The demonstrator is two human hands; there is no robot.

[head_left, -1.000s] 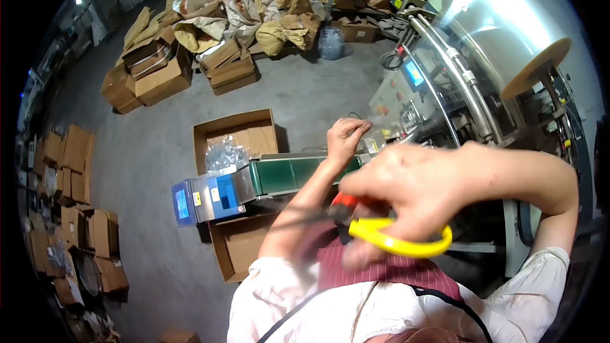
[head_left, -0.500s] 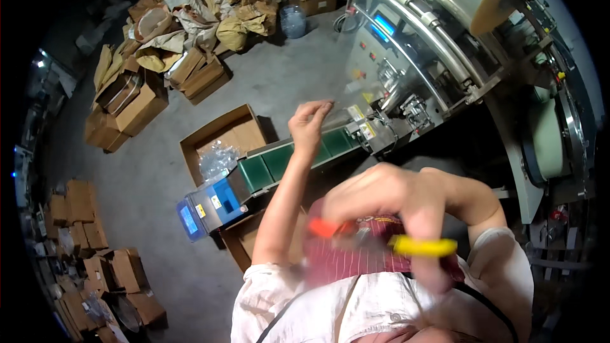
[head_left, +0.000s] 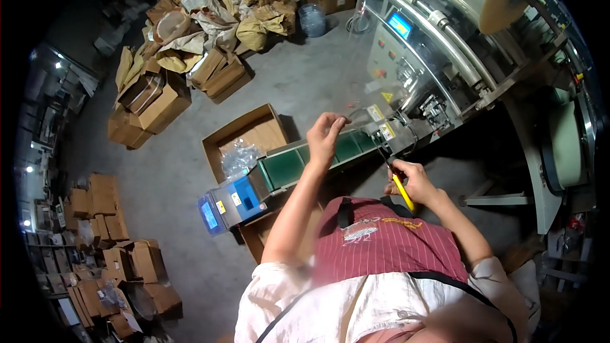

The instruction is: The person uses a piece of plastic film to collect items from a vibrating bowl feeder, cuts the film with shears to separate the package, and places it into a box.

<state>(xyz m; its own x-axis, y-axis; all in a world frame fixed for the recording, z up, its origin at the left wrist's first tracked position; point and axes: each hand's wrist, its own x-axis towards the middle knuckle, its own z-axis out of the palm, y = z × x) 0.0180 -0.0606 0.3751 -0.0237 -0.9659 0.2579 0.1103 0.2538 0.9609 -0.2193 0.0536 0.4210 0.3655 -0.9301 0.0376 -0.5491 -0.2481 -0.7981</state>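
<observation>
My right hand (head_left: 416, 181) is closed around a yellow-handled tool (head_left: 403, 192). Its dark, narrow front end points at the metal outlet block (head_left: 395, 134) of the machine; the tool's exact kind is unclear. Over the green conveyor belt (head_left: 284, 168) hovers my left hand (head_left: 325, 138), thumb and fingers pinched together. Whatever the pinch may hold is too small to make out. The belt runs from the outlet block down to a blue end box (head_left: 244, 197).
An open carton (head_left: 213, 159) with clear plastic bags (head_left: 240, 157) stands beyond the belt, and another carton (head_left: 252, 241) sits below it. The machine's steel frame (head_left: 540, 178) and film roll (head_left: 502, 0) rise on the right. Sacks (head_left: 254, 35) and boxes (head_left: 162, 105) are heaped farther off.
My right hand has swung away from close in front of the camera, carrying the tool to the outlet block. The left hand stays pinched above the belt. The view has shifted slightly.
</observation>
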